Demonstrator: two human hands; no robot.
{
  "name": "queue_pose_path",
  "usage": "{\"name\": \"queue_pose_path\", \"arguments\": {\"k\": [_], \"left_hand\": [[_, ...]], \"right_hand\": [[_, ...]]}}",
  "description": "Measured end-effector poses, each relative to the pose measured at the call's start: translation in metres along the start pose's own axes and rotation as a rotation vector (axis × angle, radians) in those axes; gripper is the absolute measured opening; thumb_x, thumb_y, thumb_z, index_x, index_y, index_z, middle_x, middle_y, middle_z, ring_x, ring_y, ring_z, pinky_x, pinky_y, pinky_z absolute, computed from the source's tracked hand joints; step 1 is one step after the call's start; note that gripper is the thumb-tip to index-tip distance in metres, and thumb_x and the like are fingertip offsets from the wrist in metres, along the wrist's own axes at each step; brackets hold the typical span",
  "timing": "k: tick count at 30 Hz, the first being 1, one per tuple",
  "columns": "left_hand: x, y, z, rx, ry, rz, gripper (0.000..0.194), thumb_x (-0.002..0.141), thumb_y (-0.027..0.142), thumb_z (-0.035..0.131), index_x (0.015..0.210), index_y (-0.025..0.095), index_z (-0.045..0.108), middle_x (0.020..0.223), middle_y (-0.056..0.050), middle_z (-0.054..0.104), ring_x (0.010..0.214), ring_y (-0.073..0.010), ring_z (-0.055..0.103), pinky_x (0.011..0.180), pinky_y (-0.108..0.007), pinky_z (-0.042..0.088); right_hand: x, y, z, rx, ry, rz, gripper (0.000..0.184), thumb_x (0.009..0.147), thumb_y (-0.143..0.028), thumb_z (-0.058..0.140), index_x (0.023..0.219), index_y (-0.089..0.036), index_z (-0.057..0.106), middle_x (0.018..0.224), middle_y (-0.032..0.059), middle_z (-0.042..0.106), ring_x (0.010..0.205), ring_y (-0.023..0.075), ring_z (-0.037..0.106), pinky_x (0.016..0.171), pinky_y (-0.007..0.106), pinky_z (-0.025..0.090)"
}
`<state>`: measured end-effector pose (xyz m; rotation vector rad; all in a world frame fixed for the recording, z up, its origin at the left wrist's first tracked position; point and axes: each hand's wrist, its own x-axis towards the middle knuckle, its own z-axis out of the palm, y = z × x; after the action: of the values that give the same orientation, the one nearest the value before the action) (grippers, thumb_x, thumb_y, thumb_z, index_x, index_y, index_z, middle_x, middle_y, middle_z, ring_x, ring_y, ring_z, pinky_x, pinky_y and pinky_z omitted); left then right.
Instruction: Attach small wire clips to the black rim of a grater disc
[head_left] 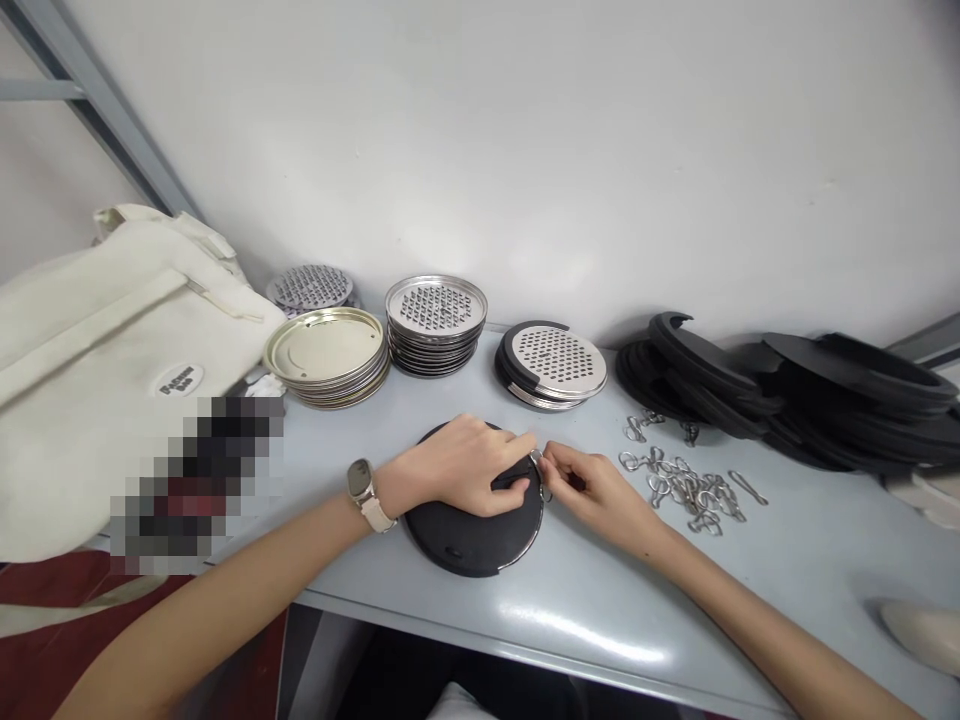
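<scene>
A round black disc with a thin metal rim lies flat on the grey table in front of me. My left hand, with a watch on the wrist, rests on top of the disc, fingers curled and pinching at its right edge. My right hand meets it there, fingers pinched on a small silver metal clip at the disc's rim. A loose pile of the same silver clips lies just right of my right hand.
Along the wall stand stacks of gold-toned plain lids, perforated metal discs, black-ringed perforated discs and black rings. A cream fabric bag fills the left side. A pale object sits at the right edge.
</scene>
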<state>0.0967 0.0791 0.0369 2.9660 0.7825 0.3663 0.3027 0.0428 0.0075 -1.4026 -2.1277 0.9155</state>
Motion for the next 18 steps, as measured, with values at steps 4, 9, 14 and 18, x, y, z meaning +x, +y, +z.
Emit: {"name": "queue_pose_path", "arguments": {"k": [4,9,14,18], "left_hand": [[-0.0003,-0.0012,0.0005,-0.008,-0.003,0.029,0.011,0.083,0.029,0.046,0.081,0.018,0.046,0.066,-0.001,0.059,0.053,-0.0155,0.053,0.047,-0.028,0.028],[0.0,-0.0026,0.0031,-0.021,0.007,0.073,0.01,0.083,0.027,0.044,0.081,0.017,0.047,0.063,-0.001,0.057,0.052,-0.0145,0.052,0.048,-0.027,0.03],[0.0002,-0.0034,0.003,-0.007,0.003,0.089,0.011,0.083,0.027,0.044,0.081,0.017,0.048,0.063,-0.001,0.057,0.052,-0.014,0.051,0.049,-0.028,0.03],[0.0001,-0.0038,0.0014,-0.012,-0.01,0.102,0.012,0.084,0.028,0.044,0.079,0.018,0.047,0.063,0.0,0.057,0.052,-0.0141,0.051,0.05,-0.028,0.031]], "right_hand": [[-0.0005,0.0,0.0013,-0.003,-0.02,-0.012,0.031,0.093,-0.036,0.037,0.067,-0.021,0.034,0.056,-0.0067,0.031,0.053,0.009,0.029,0.049,0.021,0.027],[-0.0015,-0.0006,0.0048,-0.035,-0.003,-0.025,0.03,0.094,-0.035,0.035,0.068,-0.021,0.035,0.057,-0.0064,0.034,0.053,0.0094,0.032,0.05,0.022,0.029],[-0.0018,-0.0012,0.0046,-0.051,-0.023,-0.039,0.03,0.095,-0.035,0.034,0.068,-0.021,0.034,0.057,-0.0061,0.033,0.053,0.0097,0.032,0.05,0.022,0.028],[-0.0019,-0.0023,0.0031,-0.062,-0.028,-0.055,0.03,0.095,-0.033,0.034,0.067,-0.021,0.032,0.057,-0.0057,0.032,0.053,0.01,0.032,0.05,0.022,0.027]]}}
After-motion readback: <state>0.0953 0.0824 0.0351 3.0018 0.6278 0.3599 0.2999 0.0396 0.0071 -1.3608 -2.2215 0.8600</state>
